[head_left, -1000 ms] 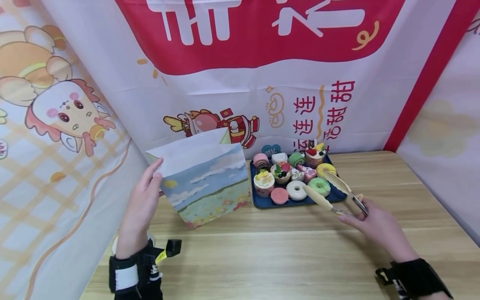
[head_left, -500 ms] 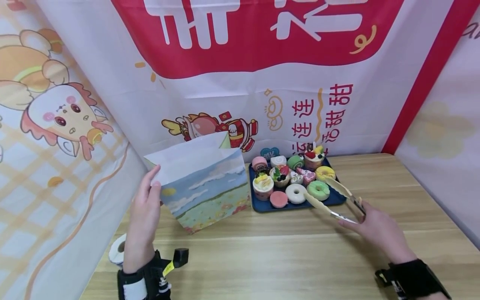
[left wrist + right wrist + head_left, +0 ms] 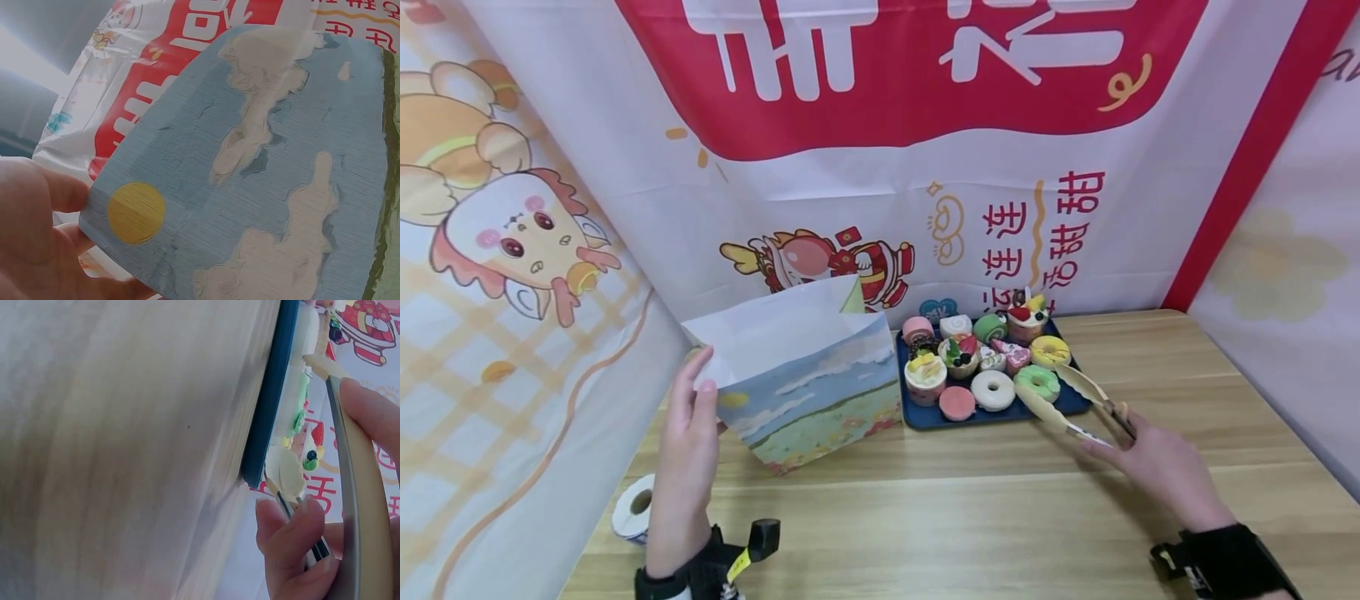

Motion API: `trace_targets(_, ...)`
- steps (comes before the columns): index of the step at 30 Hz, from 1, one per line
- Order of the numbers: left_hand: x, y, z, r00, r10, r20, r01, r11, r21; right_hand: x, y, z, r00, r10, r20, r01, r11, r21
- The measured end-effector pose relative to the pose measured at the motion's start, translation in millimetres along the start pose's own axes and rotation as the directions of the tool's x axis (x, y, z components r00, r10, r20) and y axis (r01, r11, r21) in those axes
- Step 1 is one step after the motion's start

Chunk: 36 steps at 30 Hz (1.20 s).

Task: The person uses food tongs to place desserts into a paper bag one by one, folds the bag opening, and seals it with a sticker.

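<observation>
My left hand [image 3: 688, 450] grips the left side of a paper bag [image 3: 820, 400] printed with sky, clouds and a flowery meadow. Its white inside shows at the top. In the left wrist view, thumb and fingers [image 3: 62, 190] hold the edge beside the printed yellow sun. My right hand [image 3: 1168, 471] holds tongs [image 3: 1047, 412] with cream tips, spread apart. Those tips straddle a green donut [image 3: 1037, 383] at the near right of a blue tray [image 3: 940, 423]. A yellow donut [image 3: 1051, 352] lies just behind it, and a white donut [image 3: 992, 390] to its left.
More toy sweets share the tray, among them a cream-topped cup cake [image 3: 926, 377], a pink macaron [image 3: 957, 403] and a fruit tart [image 3: 959, 354]. A white roll [image 3: 632, 507] stands by my left forearm. Printed cloth [image 3: 820, 183] hangs behind the wooden table [image 3: 970, 525].
The tongs' tips have come down closer around the green donut. My left hand has lowered slightly with the bag, whose inside shows more; the roll has come into view beside the forearm.
</observation>
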<state>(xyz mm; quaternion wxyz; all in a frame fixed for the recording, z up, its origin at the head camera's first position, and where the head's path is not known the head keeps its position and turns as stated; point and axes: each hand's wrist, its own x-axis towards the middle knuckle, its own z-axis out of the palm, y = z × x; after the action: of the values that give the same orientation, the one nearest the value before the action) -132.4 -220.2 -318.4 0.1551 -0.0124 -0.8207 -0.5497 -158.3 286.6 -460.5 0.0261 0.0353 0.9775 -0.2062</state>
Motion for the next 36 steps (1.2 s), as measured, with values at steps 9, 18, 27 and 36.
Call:
trace_targets(9,7.5,-2.5,3.1,0.999,0.002,-0.045,0.001,0.999,0.049,3,0,-0.3,1.000,0.006,0.025,-0.006,1.000,-0.008)
trace_targets(18,23.0,-8.2,6.6,0.974,0.105,-0.202,-0.075,0.986,0.151,6,-3,-2.9,0.999,0.008,0.044,-0.006,0.999,-0.050)
trace_targets(27,32.2,-27.4,16.7,0.653,0.695,-0.302,-0.435,0.670,0.601,7,-6,-3.9,0.998,-0.017,0.056,0.021,0.997,-0.076)
trace_targets(36,23.8,-34.1,13.3,0.647,0.731,-0.215,-0.474,0.607,0.637,5,0,-5.3,0.999,-0.001,0.034,0.003,0.998,-0.055)
